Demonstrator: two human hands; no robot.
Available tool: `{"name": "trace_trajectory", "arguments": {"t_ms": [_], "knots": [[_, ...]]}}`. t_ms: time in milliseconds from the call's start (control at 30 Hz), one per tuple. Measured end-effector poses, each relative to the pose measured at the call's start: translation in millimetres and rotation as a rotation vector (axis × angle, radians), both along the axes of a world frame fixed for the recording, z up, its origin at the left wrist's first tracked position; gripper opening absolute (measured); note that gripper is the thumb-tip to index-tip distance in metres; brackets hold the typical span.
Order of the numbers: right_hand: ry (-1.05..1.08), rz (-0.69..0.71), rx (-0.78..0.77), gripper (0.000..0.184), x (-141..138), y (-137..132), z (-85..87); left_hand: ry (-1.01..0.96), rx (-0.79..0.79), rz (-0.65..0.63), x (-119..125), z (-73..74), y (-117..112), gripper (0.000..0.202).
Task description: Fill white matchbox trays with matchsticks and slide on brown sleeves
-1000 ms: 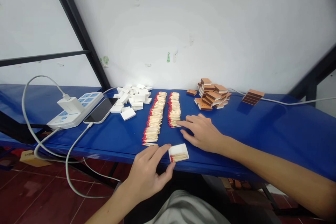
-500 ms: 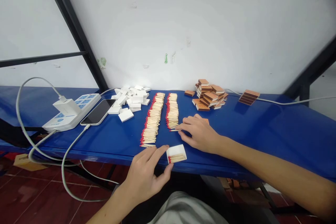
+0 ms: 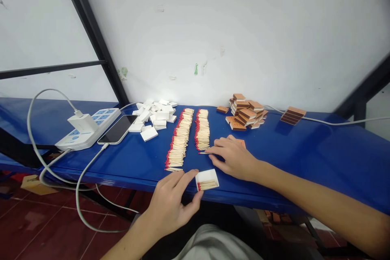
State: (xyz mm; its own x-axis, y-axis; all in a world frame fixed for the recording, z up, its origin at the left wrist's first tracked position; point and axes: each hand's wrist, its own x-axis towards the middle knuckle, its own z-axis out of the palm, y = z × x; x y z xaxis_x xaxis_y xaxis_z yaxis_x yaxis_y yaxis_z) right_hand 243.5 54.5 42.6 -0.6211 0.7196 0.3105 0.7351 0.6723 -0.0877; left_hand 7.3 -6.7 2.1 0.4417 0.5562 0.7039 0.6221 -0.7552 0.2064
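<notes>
Near the table's front edge, my left hand grips a small white matchbox tray between thumb and forefinger. Several red-headed matches lie side by side along the tray's near side. My right hand reaches to the near end of the right-hand row of matches, its fingertips closed on a single match just off the row. A longer row of matches runs to the left of it. Part of an orange card-like piece shows behind my right hand; the rest is hidden.
White trays are heaped at the back left, beside a phone and a power strip with cables. Brown matchbox sleeves are piled at the back right. A striped brown block stands farther right on the blue table.
The match at my right fingertips has come slightly away from the near end of its row. My left hand keeps hold of the tray. The view has shifted a little.
</notes>
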Motion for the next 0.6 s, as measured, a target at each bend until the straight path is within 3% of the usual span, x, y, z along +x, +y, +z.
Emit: {"name": "trace_trajectory", "arguments": {"t_ms": [600], "knots": [[-0.039,-0.023,0.029,0.032,0.3,-1.8,1.9,0.002,0.005,-0.003,-0.4,-1.9,1.5,0.029]]}}
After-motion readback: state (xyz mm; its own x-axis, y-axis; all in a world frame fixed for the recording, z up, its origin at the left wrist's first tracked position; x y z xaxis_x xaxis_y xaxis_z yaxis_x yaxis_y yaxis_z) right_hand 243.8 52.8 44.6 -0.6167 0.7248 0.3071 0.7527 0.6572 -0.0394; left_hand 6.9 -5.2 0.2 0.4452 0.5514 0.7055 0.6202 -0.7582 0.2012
